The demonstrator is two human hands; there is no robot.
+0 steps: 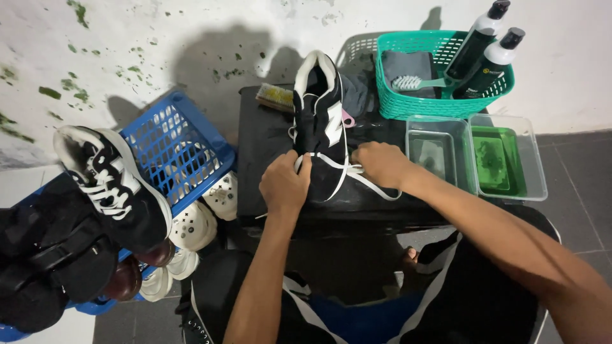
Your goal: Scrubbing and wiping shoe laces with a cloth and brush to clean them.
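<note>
Pulling the white lace (pixel 357 173) is the job both hands look busy with, and the black shoe (pixel 320 127) lies on the dark table (pixel 268 143) right in the middle, its heel toward twelve o'clock and its toe toward six o'clock. The left hand (pixel 285 185) sits at the shoe's nine o'clock side, fingers curled tight on the lace and the shoe's edge. The right hand (pixel 381 163) sits at the three o'clock side, closed on the lace, with a loose loop hanging down toward five o'clock. The hands are close but not touching. To do this well, I think one hand should hold the shoe flat so it does not slide, and the other should tug the lace slowly, one hole at a time, so it does not knot. Keep the loose loop away from the two clear tubs (pixel 475 156) at three o'clock, which look wet. The green basket (pixel 440 102) with two bottles (pixel 484 54) and a brush is at one o'clock. A blue basket (pixel 175 146) with more shoes sits at nine o'clock, with another black shoe (pixel 111 185) resting on it
</note>
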